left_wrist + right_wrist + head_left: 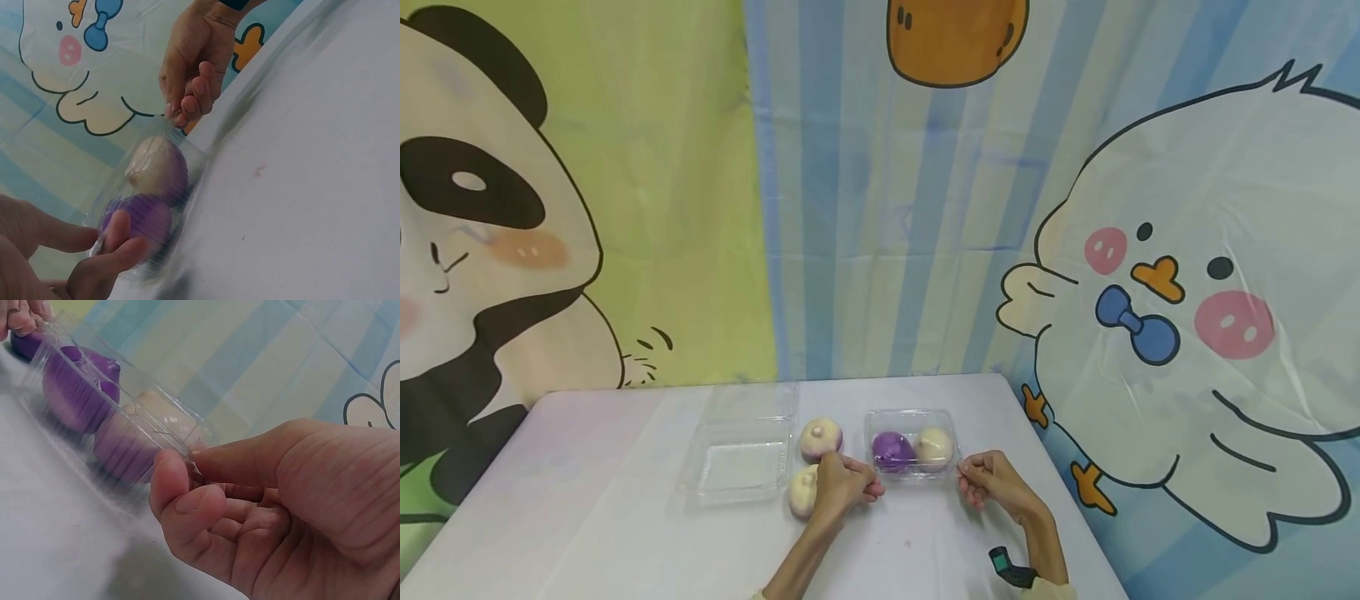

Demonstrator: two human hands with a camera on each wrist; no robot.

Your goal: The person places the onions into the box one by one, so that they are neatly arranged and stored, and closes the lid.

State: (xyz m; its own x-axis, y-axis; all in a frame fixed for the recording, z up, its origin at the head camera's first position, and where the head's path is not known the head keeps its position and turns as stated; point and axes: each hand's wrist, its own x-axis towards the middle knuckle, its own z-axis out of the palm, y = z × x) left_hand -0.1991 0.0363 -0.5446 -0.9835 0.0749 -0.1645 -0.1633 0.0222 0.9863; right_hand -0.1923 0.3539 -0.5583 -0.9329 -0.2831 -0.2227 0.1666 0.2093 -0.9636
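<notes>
A clear plastic clamshell box point(913, 476) sits on the table with its lid down. Inside lie two turnip-like bulbs, one showing its purple side point(892, 451) and one its cream side point(934, 448). My left hand point(844, 486) pinches the box's front left corner between thumb and fingertips. At the front right corner, my right hand point(997, 485) pinches the rim; the right wrist view shows its thumb point(240, 462) against the plastic. Two more cream-and-purple bulbs stand just left of the box: one farther back point(821, 437), the other point(802, 492) partly behind my left hand.
A second clear clamshell box point(696, 458) stands open on the left, its lid point(752, 402) folded back. The white table point(625, 533) ends at a cartoon-printed curtain point(865, 208) behind and to the right. A dark strap is on the right wrist.
</notes>
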